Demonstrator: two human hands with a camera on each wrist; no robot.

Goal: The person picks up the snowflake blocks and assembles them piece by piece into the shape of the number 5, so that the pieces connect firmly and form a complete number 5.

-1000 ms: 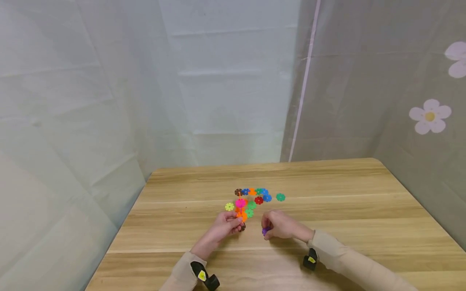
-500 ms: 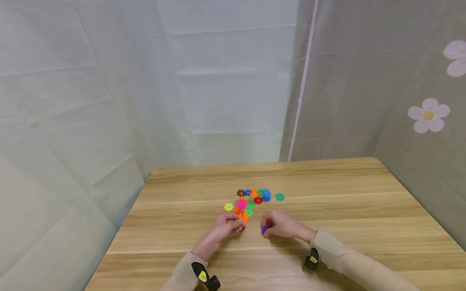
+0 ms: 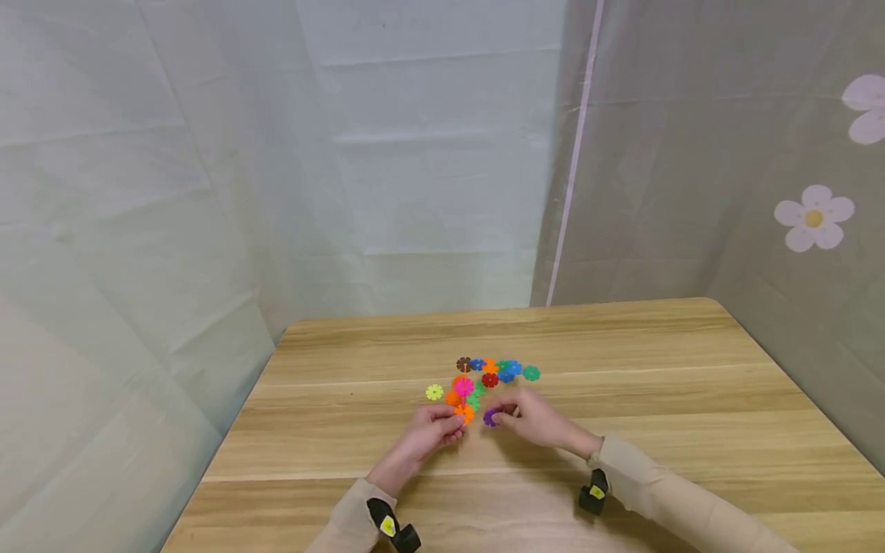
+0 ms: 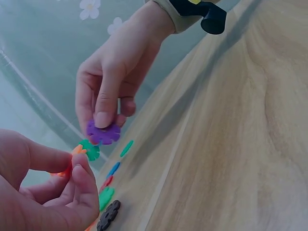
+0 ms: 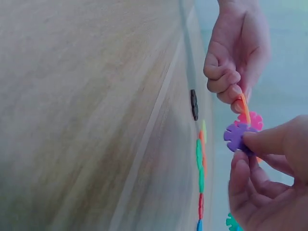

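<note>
Near the middle of the wooden bench (image 3: 622, 430), the left hand (image 3: 427, 432) pinched a small assembly of joined snowflake discs (image 3: 462, 399), fingers (image 4: 77, 183) curled round its orange lower piece. The assembly stood on end, its long axis rising from the orange disc in the grip to a pink disc at the top, faces turned roughly towards the camera. Just to its right, the right hand (image 3: 528, 418) held a purple disc (image 3: 490, 417) clamped between thumb and fingertips (image 4: 103, 118), wrist angled in from the right, the disc's edge close to the orange piece; whether the two touched could not be told. Both forearms lay low over the near part of the bench, sleeves and wrist cameras showing. Beyond the hands, loose discs lay flat in a cluster: a yellow disc (image 3: 434, 392) apart to the left, then brown, blue, orange, red and green pieces in a row, ending with a green disc (image 3: 531, 373) at the right. Bare wood stretched to the left, right and far edges, where pale curtains (image 3: 415, 153) hung.
</note>
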